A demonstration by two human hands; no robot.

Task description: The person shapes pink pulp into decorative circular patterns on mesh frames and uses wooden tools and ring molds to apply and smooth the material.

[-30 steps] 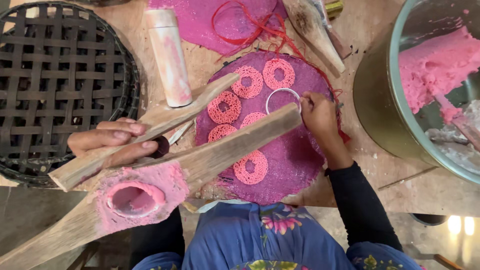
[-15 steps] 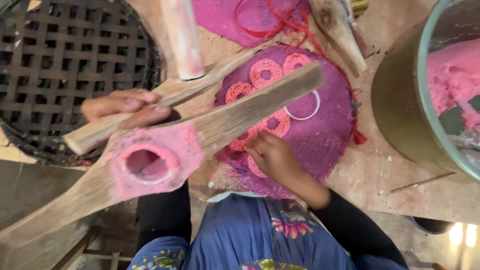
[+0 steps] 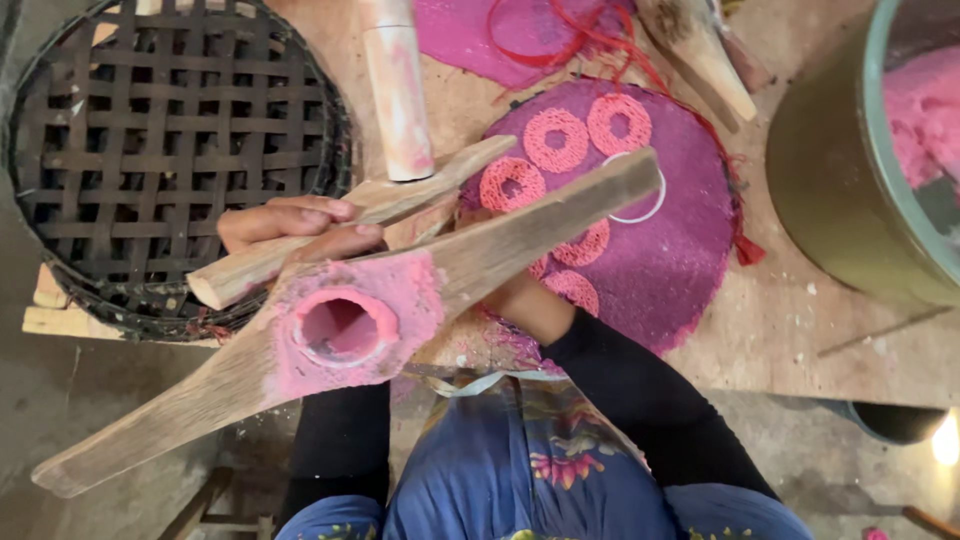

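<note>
— Where are my hands?
— My left hand [image 3: 300, 228] is curled around the upper wooden lever [image 3: 350, 225], which runs up to the right. My right hand is hidden under the pink-coated press board [image 3: 400, 300]; its grip I can't tell.
— Beyond them?
— Pink rings [image 3: 557, 140] lie on the purple mat [image 3: 680, 260], on the counter [image 3: 800, 330].

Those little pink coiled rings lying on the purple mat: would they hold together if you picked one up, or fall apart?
The pink rings look soft and fragile: their surface is thin, crumbly strands, so one would probably sag or break if pinched. They lie flat on the purple mat, so rolling seems unlikely. Being thin and hollow-centred, they are probably light, and the pink smears on the wooden press suggest they may be sticky.
</note>
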